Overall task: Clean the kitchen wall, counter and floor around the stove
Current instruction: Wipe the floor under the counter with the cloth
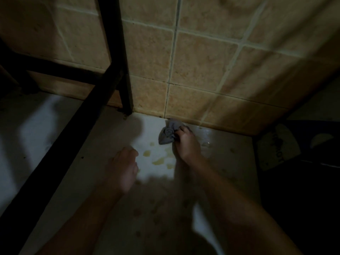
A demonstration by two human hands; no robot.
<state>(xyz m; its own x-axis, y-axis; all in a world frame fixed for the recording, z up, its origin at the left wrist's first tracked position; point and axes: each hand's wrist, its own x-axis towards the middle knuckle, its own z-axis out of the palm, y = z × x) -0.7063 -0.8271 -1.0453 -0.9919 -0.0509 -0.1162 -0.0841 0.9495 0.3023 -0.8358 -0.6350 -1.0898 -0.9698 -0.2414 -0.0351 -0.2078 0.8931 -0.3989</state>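
1. Left hand point(123, 168), blurred, hangs over the white floor point(55, 135); I cannot tell whether its fingers are curled or straight.
2. Yellowish stains point(158, 161) dot the floor between both hands.
3. Right hand point(185, 142) grips a bunched grey cloth point(168, 133), fingers curled round it. The cloth's long axis runs near to far, its far tip at the foot of the tiled wall point(202, 61).
4. Black metal frame leg point(127, 70) stands left.

Bare forearms, left hand point(123, 168), right hand point(185, 146)
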